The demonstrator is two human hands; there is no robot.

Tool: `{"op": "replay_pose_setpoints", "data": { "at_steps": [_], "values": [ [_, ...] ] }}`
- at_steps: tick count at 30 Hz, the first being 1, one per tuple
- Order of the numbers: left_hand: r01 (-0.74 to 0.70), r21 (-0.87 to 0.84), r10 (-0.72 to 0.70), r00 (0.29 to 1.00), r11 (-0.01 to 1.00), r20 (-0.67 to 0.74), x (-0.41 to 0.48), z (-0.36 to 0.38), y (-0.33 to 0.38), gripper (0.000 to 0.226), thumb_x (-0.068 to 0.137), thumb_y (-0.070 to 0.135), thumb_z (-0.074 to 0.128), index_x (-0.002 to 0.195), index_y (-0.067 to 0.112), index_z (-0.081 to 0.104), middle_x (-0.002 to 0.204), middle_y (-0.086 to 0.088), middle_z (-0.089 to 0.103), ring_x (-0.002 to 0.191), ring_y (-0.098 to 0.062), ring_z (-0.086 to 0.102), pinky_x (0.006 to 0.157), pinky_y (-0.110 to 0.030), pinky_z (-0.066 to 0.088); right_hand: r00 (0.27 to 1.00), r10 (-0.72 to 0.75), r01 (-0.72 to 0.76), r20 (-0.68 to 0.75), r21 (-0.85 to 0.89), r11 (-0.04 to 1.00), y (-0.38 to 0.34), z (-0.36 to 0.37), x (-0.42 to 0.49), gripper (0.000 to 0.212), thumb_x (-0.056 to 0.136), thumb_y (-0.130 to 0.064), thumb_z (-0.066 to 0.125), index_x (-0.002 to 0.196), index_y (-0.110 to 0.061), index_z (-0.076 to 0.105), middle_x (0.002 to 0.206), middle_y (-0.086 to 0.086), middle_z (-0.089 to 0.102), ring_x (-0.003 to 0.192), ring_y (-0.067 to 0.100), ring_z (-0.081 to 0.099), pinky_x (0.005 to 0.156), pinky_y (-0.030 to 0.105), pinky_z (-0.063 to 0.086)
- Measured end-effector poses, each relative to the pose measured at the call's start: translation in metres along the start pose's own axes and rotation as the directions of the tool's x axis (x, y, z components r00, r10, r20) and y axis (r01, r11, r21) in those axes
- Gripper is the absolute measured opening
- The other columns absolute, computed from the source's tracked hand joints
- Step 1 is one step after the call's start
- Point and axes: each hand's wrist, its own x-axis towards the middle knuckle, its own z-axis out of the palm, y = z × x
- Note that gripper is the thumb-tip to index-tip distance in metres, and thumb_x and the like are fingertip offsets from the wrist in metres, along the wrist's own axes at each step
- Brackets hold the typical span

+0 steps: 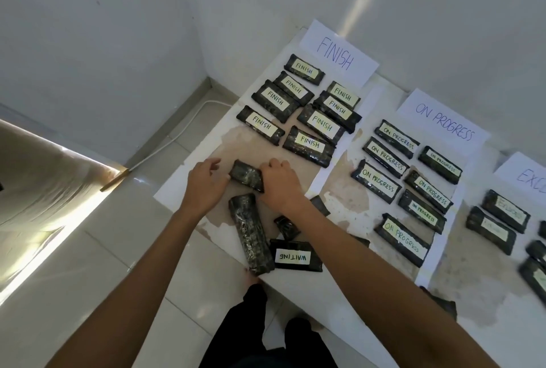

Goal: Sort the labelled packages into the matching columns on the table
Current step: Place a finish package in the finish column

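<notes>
Package (246, 175) between both hands (204, 183) (280, 186)

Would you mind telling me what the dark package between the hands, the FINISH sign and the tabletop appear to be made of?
The dark oblong package looks wrapped in glossy, crinkled plastic film: it glints. The white FINISH sign seems matt paper, handwritten. The white tabletop appears a coated board; patches have peeled to brown.

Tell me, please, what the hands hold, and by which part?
One dark package, by its ends: left hand at the left end, right hand over the right end.
</notes>
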Motion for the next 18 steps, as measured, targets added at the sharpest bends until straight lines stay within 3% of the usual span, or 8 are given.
{"op": "replay_pose_setpoints", "data": {
  "at_steps": [3, 5, 7, 9, 11, 14, 18],
  "values": [
    [-0.074, -0.009, 0.074, 0.995, 0.997, 0.063, -0.008, -0.003, 0.015, 0.055, 0.079, 0.016, 0.07, 0.13, 0.015, 0.048, 0.128, -0.006, 0.052, 0.112, -0.017, 0.049, 0.091, -0.027, 0.039, 0.979, 0.203, -0.193, 0.017, 0.395, 0.898, 0.012, -0.011, -0.01, 0.051, 0.071, -0.023, 0.077, 0.115, -0.012, 0.053, 0.111, 0.008, 0.055, 0.102, 0.027, 0.054, 0.086, 0.038, 0.049],
    [-0.126, -0.02, 0.128, 0.976, 0.992, 0.178, -0.016, -0.001, 0.029, 0.062, 0.076, 0.017, 0.073, 0.132, 0.019, 0.047, 0.131, -0.001, 0.05, 0.11, -0.013, 0.048, 0.089, -0.026, 0.039, 0.959, 0.27, -0.257, 0.089, 0.677, 0.69, 0.019, -0.022, -0.023, 0.049, 0.068, -0.011, 0.078, 0.11, -0.013, 0.054, 0.108, 0.005, 0.06, 0.099, 0.024, 0.061, 0.084, 0.037, 0.052],
    [-0.168, -0.072, 0.182, 0.937, 0.983, 0.297, -0.025, 0.003, 0.044, 0.066, 0.074, 0.019, 0.075, 0.133, 0.022, 0.046, 0.131, 0.002, 0.049, 0.109, -0.012, 0.049, 0.085, -0.025, 0.041, 0.957, 0.265, -0.242, 0.123, 0.84, 0.486, 0.024, -0.032, -0.041, 0.047, 0.068, -0.004, 0.078, 0.108, -0.012, 0.055, 0.103, 0.004, 0.063, 0.095, 0.02, 0.065, 0.082, 0.033, 0.054],
    [-0.191, -0.142, 0.231, 0.902, 0.971, 0.365, -0.034, 0.009, 0.058, 0.067, 0.073, 0.021, 0.077, 0.133, 0.025, 0.047, 0.128, 0.006, 0.051, 0.107, -0.011, 0.052, 0.081, -0.023, 0.045, 0.961, 0.25, -0.214, 0.122, 0.898, 0.384, 0.029, -0.039, -0.057, 0.049, 0.066, -0.005, 0.079, 0.111, -0.01, 0.057, 0.104, 0.004, 0.067, 0.093, 0.014, 0.066, 0.082, 0.028, 0.053],
    [-0.222, -0.177, 0.276, 0.878, 0.959, 0.391, -0.042, 0.014, 0.073, 0.067, 0.072, 0.018, 0.078, 0.132, 0.024, 0.049, 0.122, 0.008, 0.054, 0.097, -0.006, 0.055, 0.075, -0.014, 0.045, 0.961, 0.256, -0.191, 0.107, 0.925, 0.328, 0.035, -0.043, -0.072, 0.052, 0.061, -0.008, 0.08, 0.11, -0.009, 0.062, 0.104, 0.008, 0.07, 0.096, 0.018, 0.067, 0.086, 0.035, 0.054],
    [-0.274, -0.185, 0.327, 0.859, 0.944, 0.395, -0.049, 0.021, 0.09, 0.066, 0.07, 0.014, 0.08, 0.129, 0.021, 0.053, 0.114, 0.008, 0.057, 0.084, 0.0, 0.057, 0.066, -0.008, 0.045, 0.959, 0.276, -0.134, 0.07, 0.966, 0.221, 0.044, -0.047, -0.091, 0.044, 0.06, 0.003, 0.079, 0.1, -0.011, 0.066, 0.101, 0.014, 0.07, 0.099, 0.026, 0.067, 0.089, 0.042, 0.055],
    [-0.358, -0.142, 0.385, 0.843, 0.923, 0.376, -0.052, 0.029, 0.101, 0.062, 0.066, 0.013, 0.082, 0.123, 0.02, 0.057, 0.11, 0.003, 0.061, 0.085, -0.008, 0.059, 0.069, -0.01, 0.046, 0.951, 0.304, -0.102, 0.056, 0.986, 0.135, 0.06, -0.056, -0.115, 0.046, 0.07, 0.009, 0.075, 0.107, -0.015, 0.062, 0.104, 0.011, 0.07, 0.097, 0.021, 0.067, 0.085, 0.035, 0.056]
  ]
}}
